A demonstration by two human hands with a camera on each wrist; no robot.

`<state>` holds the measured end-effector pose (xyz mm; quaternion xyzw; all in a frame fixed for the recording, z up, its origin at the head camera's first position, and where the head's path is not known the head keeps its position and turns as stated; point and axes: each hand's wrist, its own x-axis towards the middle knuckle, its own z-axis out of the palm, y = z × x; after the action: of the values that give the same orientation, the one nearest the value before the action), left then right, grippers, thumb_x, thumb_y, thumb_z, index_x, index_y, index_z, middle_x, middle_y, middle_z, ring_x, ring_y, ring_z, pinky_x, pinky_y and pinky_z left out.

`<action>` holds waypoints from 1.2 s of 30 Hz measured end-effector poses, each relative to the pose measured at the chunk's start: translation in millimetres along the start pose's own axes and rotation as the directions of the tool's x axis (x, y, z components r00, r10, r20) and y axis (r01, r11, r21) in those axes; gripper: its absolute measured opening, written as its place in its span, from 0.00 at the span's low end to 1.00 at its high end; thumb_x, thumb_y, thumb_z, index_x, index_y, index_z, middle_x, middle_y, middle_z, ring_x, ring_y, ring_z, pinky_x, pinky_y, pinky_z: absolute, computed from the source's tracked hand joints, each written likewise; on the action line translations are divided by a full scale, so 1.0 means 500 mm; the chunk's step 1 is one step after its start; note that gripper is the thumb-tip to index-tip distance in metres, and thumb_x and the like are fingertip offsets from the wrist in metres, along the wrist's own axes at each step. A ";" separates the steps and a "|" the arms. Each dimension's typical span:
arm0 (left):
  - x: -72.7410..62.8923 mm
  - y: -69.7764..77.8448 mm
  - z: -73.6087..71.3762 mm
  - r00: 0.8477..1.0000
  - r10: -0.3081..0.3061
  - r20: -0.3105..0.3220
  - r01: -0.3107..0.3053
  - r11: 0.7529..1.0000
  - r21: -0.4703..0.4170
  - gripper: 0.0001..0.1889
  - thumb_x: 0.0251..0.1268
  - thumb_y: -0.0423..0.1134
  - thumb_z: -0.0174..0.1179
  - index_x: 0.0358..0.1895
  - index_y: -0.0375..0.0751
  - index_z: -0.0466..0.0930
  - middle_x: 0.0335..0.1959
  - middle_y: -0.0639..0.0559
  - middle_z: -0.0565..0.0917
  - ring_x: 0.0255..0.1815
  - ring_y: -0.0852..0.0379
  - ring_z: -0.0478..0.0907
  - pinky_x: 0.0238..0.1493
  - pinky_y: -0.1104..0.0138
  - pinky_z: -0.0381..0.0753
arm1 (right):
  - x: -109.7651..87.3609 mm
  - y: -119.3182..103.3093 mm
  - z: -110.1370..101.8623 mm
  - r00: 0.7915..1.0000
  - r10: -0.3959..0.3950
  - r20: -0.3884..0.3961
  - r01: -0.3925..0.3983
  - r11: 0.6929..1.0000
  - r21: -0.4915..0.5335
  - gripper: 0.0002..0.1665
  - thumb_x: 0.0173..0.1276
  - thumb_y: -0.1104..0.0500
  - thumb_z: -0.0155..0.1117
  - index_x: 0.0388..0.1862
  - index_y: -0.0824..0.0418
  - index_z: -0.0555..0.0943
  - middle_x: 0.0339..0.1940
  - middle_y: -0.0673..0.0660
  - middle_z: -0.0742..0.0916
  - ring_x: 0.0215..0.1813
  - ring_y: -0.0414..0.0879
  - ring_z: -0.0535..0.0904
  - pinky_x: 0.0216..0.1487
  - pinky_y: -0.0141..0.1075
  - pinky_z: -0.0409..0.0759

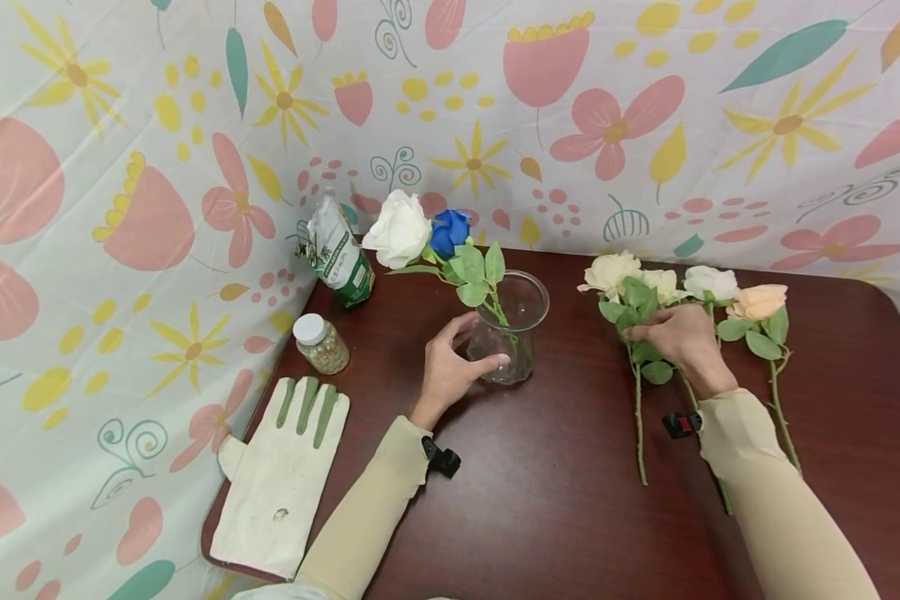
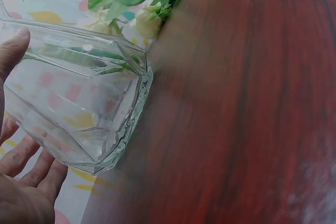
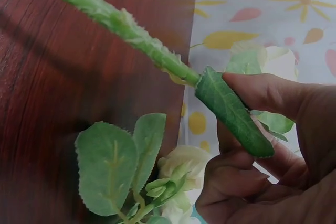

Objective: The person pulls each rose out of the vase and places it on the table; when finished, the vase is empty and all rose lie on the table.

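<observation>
In the head view a clear glass vase (image 1: 521, 360) stands on the table, with a white rose (image 1: 399, 229) and a blue rose (image 1: 450, 232) leaning left out of its mouth. My left hand (image 1: 450, 367) holds its side, thumb at the front; faceted glass (image 2: 100, 103) fills the left wrist view between thumb and fingers. On the right, my right hand (image 1: 678, 337) pinches the leafy stem of a cream rose (image 1: 611, 273). In the right wrist view, the thumb presses a folded green leaf (image 3: 231, 111) beside the thick stem (image 3: 121, 24). The palm side partly hides behind leaves.
Near the right hand lie a pale yellow rose (image 1: 663, 283), a white rose (image 1: 711, 283) and a peach rose (image 1: 757, 302). On the left are a white-and-green bag (image 1: 345, 258), a lidded jar (image 1: 322, 346) and a work glove (image 1: 281, 479). Patterned cloth (image 1: 465, 108) hangs behind the table (image 1: 540, 500).
</observation>
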<state>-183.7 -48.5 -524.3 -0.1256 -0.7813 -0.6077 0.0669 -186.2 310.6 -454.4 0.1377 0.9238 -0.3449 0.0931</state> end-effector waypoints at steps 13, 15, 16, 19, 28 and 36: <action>-0.002 -0.001 -0.001 1.000 -0.001 0.002 0.001 1.000 -0.011 0.40 0.52 0.42 0.88 0.71 0.43 0.82 0.67 0.42 0.88 0.70 0.43 0.85 0.72 0.52 0.86 | 0.012 0.015 0.021 0.996 -0.083 -0.043 0.076 0.987 -0.138 0.21 0.67 0.48 0.80 0.38 0.68 0.94 0.52 0.76 0.91 0.55 0.74 0.86 0.51 0.58 0.86; -0.002 -0.001 -0.002 1.000 -0.001 0.003 0.001 1.000 -0.014 0.40 0.52 0.42 0.88 0.71 0.43 0.82 0.67 0.43 0.88 0.70 0.44 0.85 0.73 0.53 0.86 | 0.014 0.017 0.023 0.996 -0.078 -0.035 0.072 0.987 -0.140 0.22 0.68 0.48 0.79 0.39 0.69 0.94 0.53 0.76 0.91 0.55 0.74 0.85 0.52 0.59 0.86; -0.002 -0.002 -0.002 1.000 -0.001 0.004 0.001 1.000 -0.015 0.40 0.52 0.42 0.88 0.71 0.44 0.82 0.67 0.43 0.87 0.70 0.44 0.85 0.73 0.53 0.86 | 0.014 0.017 0.023 0.997 -0.076 -0.031 0.071 0.987 -0.141 0.22 0.68 0.48 0.79 0.39 0.69 0.94 0.53 0.76 0.91 0.55 0.74 0.85 0.51 0.59 0.86; -0.001 -0.001 -0.002 1.000 0.000 0.003 0.000 1.000 -0.013 0.41 0.52 0.42 0.88 0.71 0.44 0.82 0.67 0.44 0.87 0.71 0.46 0.85 0.73 0.54 0.86 | 0.016 0.020 0.024 0.997 -0.073 -0.030 0.068 0.988 -0.140 0.23 0.68 0.48 0.80 0.41 0.70 0.94 0.53 0.77 0.90 0.54 0.73 0.85 0.48 0.57 0.86; 0.001 -0.004 -0.001 1.000 0.001 0.007 -0.001 1.000 -0.006 0.41 0.52 0.43 0.88 0.71 0.44 0.82 0.67 0.45 0.87 0.71 0.47 0.85 0.74 0.55 0.85 | 0.019 0.024 0.029 0.998 -0.057 -0.023 0.054 0.991 -0.121 0.22 0.66 0.51 0.82 0.40 0.72 0.93 0.51 0.77 0.91 0.46 0.64 0.85 0.33 0.36 0.78; 0.001 -0.003 -0.003 1.000 0.002 0.008 -0.002 1.000 0.001 0.41 0.51 0.43 0.88 0.71 0.44 0.82 0.67 0.44 0.88 0.71 0.47 0.85 0.73 0.55 0.86 | 0.022 0.025 0.032 0.998 -0.054 -0.017 0.052 0.992 -0.117 0.21 0.65 0.50 0.82 0.37 0.70 0.94 0.48 0.74 0.92 0.43 0.61 0.86 0.30 0.34 0.76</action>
<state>-184.6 -50.1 -525.2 -0.1287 -0.7818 -0.6066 0.0646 -191.4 310.9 -476.7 0.1109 0.9466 -0.2913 0.0822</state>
